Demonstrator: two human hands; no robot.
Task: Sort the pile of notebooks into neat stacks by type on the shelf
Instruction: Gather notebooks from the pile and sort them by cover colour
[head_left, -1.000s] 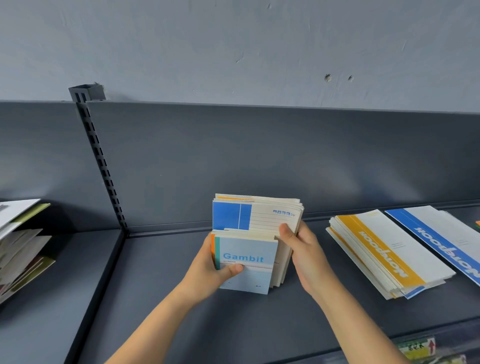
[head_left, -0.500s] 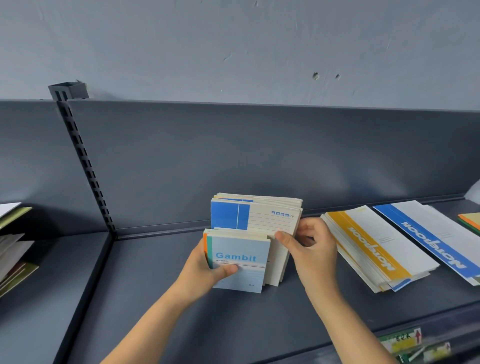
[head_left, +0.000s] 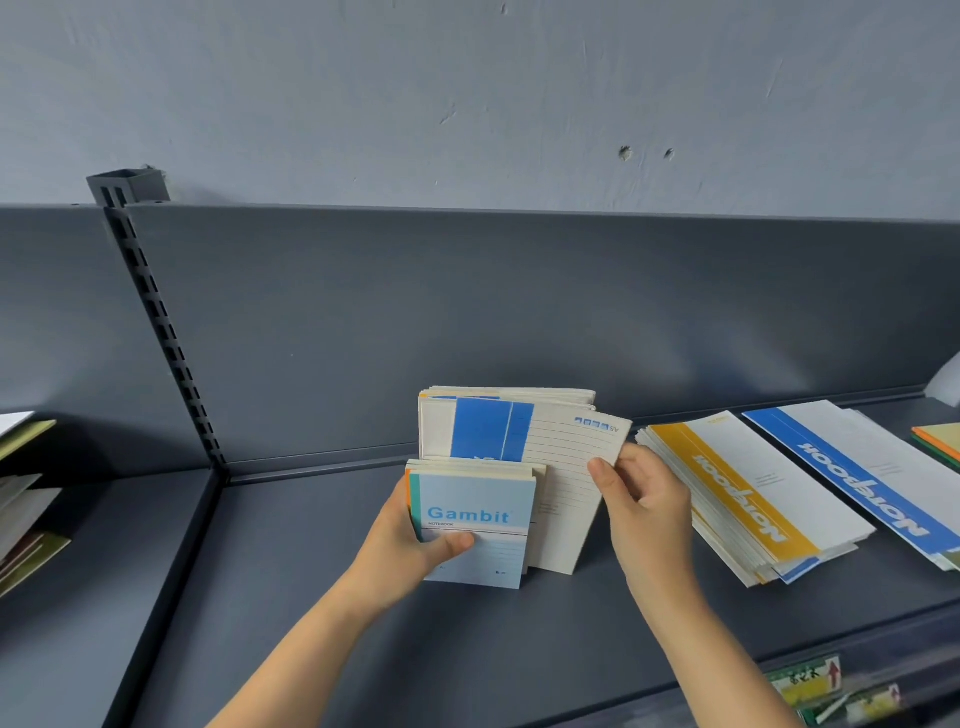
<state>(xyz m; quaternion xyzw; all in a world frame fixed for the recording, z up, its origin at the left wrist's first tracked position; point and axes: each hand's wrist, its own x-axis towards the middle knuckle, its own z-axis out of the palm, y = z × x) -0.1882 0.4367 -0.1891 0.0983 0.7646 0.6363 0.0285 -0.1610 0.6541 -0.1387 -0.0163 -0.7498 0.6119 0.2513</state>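
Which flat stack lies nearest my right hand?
The yellow-striped stack, just right of the right hand; the blue-striped stack lies farther right.

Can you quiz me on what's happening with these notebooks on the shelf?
1. True or false: the left hand grips the Gambit notebook.
2. What does the right hand pinch? A a pen; B the blue-banded notebook; C a cup.
3. Fill in: the flat stack nearest the right hand has a ____ stripe.
Key: 1 true; 2 B; 3 yellow.
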